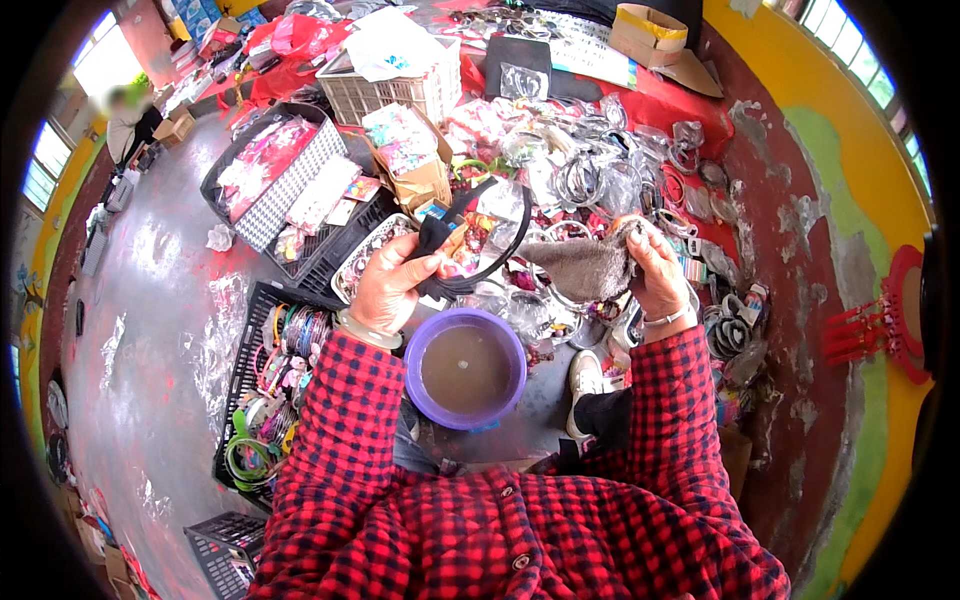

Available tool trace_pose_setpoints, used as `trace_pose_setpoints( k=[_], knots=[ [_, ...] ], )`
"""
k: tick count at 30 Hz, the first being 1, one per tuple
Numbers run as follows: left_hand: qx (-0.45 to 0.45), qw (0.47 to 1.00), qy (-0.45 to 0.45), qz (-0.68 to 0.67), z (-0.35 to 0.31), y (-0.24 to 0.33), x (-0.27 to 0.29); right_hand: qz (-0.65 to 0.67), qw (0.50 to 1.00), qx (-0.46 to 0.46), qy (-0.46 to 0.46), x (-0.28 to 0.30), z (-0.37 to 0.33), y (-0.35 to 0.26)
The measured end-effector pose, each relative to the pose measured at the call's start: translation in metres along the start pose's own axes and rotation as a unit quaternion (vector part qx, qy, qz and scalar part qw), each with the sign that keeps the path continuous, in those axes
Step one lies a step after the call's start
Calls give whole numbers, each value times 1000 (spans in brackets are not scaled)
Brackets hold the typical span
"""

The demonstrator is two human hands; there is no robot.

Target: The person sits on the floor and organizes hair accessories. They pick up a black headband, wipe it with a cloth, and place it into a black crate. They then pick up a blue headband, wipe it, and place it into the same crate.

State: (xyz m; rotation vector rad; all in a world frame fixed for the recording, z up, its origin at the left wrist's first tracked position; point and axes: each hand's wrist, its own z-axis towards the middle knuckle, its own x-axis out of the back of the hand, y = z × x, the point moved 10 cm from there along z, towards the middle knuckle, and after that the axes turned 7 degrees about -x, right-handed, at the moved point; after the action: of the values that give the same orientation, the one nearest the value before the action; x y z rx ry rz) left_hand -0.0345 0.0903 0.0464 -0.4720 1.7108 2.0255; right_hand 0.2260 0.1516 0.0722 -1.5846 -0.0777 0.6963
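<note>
My left hand [392,284] pinches a black headband [527,212] at one end, near a dark fabric bow or knot, and the hoop arches out to the right. In my right hand [657,272] a grey-brown fuzzy cloth [585,268] is gripped by its bunched corner. The cloth stretches leftward toward the headband; whether they touch I cannot tell. Below and between my hands stands a purple basin [412,378] with murky brownish water [463,370] in it. Behind the cloth spreads a heap of bagged hair hoops and accessories [585,180].
A black crate [232,415] of colourful hoops stands left of my arm. Farther off are a patterned basket [290,190], an open cardboard box [428,183] and a pale plastic crate [440,95]. My shoe [586,388] is beside the basin. A person [128,130] sits far left.
</note>
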Motion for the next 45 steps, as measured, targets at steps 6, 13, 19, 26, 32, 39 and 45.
trace_pose_setpoints(
  k=[6,13,19,26,32,39,45],
  knots=[
    [10,987,44,-156,8,-22,17,139,986,-7,93,37,14,26],
    [-33,946,84,-312,10,-25,22,261,959,-86,65,16,21,66],
    [-38,921,133,-365,10,-41,24,332,940,-76,-30,-58,26,76],
    [-12,903,175,-392,8,-60,32,316,946,-52,-50,-85,27,79],
    [22,925,143,-351,5,-66,13,348,928,-126,-42,-94,16,99],
    [59,943,129,-301,6,-71,2,329,943,-6,-56,-98,16,70],
    [106,935,160,-299,1,-87,10,362,924,-87,89,-47,30,110]
  ],
)
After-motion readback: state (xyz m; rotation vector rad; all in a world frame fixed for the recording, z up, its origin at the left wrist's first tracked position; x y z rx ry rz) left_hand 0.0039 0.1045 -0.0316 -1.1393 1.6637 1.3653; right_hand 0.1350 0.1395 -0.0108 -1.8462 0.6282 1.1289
